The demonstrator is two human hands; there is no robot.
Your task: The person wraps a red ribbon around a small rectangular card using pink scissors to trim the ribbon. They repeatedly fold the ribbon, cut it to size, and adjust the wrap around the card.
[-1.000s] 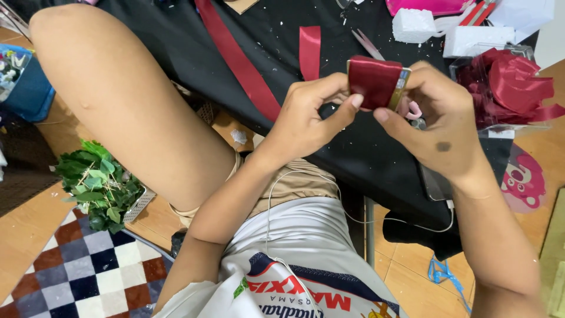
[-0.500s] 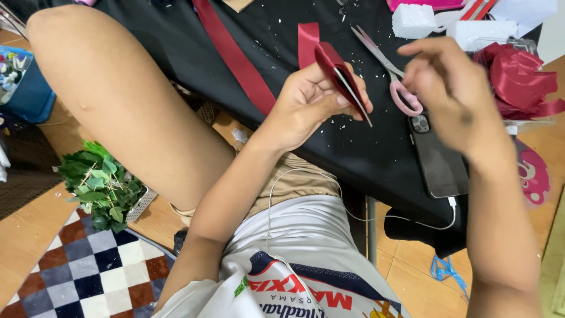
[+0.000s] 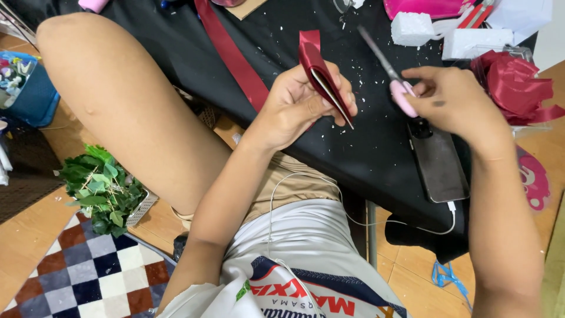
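Observation:
My left hand (image 3: pixel 300 106) grips a piece of card wrapped in dark red ribbon (image 3: pixel 323 79), held edge-on above the black table (image 3: pixel 276 41). The ribbon's loose end (image 3: pixel 310 39) stands up behind it. My right hand (image 3: pixel 453 103) rests on the pink handle of a pair of scissors (image 3: pixel 400 94), whose blades point up and left over the table. The fingers curl around the handle. A phone (image 3: pixel 438 162) lies on the table just below that hand.
A long dark red ribbon strip (image 3: pixel 229 53) runs across the table. White foam blocks (image 3: pixel 412 28), a heap of red ribbon loops (image 3: pixel 512 82) and a pink item sit at the back right. My raised knee (image 3: pixel 118 100) is left; a basket of green leaves (image 3: pixel 100 188) stands on the floor.
My right hand let go of the ribbon-wrapped card, moved right and took hold of the scissors. My left hand turned the card edge-on and kept it.

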